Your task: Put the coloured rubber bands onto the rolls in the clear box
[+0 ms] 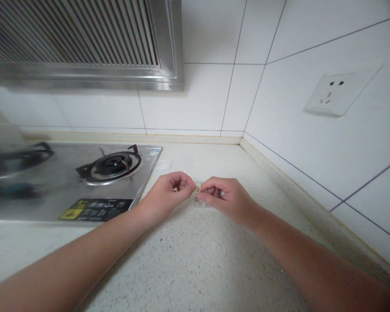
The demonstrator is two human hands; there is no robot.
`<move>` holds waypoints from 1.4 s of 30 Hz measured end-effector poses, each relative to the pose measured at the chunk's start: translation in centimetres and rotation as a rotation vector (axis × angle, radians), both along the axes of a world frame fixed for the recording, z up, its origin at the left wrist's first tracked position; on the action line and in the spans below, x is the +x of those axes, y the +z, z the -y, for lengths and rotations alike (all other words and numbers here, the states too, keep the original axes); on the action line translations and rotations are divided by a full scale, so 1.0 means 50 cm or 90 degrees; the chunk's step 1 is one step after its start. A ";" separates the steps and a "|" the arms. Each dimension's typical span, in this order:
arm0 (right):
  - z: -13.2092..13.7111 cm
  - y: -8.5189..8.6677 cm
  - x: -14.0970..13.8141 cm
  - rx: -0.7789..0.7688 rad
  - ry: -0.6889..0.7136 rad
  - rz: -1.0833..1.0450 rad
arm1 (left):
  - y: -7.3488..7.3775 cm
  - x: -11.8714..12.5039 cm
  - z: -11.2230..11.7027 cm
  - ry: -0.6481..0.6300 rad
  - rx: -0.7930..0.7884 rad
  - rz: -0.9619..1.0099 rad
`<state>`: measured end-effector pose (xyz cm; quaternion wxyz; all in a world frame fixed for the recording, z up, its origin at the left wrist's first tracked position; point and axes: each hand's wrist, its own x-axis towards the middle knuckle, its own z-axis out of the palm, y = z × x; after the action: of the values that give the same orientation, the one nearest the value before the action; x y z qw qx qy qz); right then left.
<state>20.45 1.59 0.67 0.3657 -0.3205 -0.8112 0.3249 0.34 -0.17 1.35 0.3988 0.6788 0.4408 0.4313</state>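
Note:
Between my two hands is a small yellowish ring, pinched at its left edge by my left hand and at its right edge by my right hand. The fingers of both hands are closed in a pinch. Just below the ring, a small clear plastic piece lies on the speckled countertop, partly covered by my right fingers. What exactly the ring is cannot be made out at this size.
To the left, a steel gas stove with a black burner is set into the counter. A range hood hangs above it. White tiled walls meet in a corner behind, with a power socket on the right wall.

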 end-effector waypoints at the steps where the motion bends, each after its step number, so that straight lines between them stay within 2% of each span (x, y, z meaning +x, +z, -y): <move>1: 0.000 0.000 0.000 0.002 -0.004 -0.005 | -0.002 -0.001 0.000 -0.005 0.004 -0.004; 13: -0.003 0.005 0.002 -0.044 -0.062 -0.065 | 0.010 -0.004 0.007 -0.024 -0.016 0.011; 25: -0.034 0.004 0.016 -0.196 -0.112 -0.170 | -0.012 -0.014 0.002 -0.032 -0.059 -0.075; 33: -0.037 0.007 0.024 -0.195 -0.110 -0.158 | -0.016 -0.019 0.005 -0.060 -0.060 -0.143; 37: -0.038 0.004 0.031 -0.188 -0.106 -0.155 | -0.022 -0.015 0.011 -0.072 -0.029 -0.190; 42: -0.035 0.006 0.032 -0.172 -0.082 -0.169 | -0.034 -0.013 0.014 -0.077 -0.013 -0.180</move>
<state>22.04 3.33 0.99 0.4430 -0.3724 -0.6827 0.4461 -0.30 -0.89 -0.35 0.3647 0.7540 0.4553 0.3021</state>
